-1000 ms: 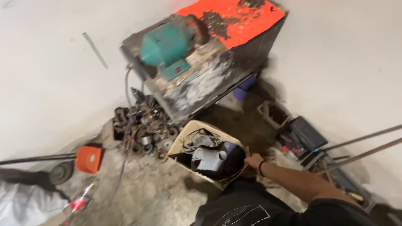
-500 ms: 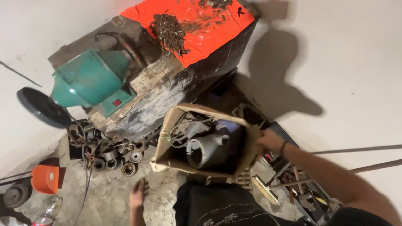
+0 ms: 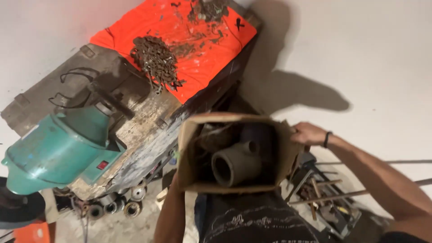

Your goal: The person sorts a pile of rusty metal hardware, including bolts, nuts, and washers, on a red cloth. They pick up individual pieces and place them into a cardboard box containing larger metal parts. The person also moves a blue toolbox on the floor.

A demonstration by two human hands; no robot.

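- A teal bench grinder (image 3: 58, 146) sits at the tabletop's (image 3: 144, 117) nine o'clock end; round metal parts (image 3: 128, 202) lie on the floor beneath.
- A heap of small rusty bits (image 3: 155, 60) rests on the orange sheet (image 3: 198, 49) at twelve o'clock.
- The left hand is hidden under the cardboard box (image 3: 191, 139); only its forearm shows, so I cannot tell how its fingers lie.
- The box, lifted at centre, holds a grey pipe fitting (image 3: 236, 163).
- The right hand (image 3: 308, 133), at three o'clock, has its fingers curled tight on the box's edge.
- Tools (image 3: 321, 198) clutter the floor at four o'clock.
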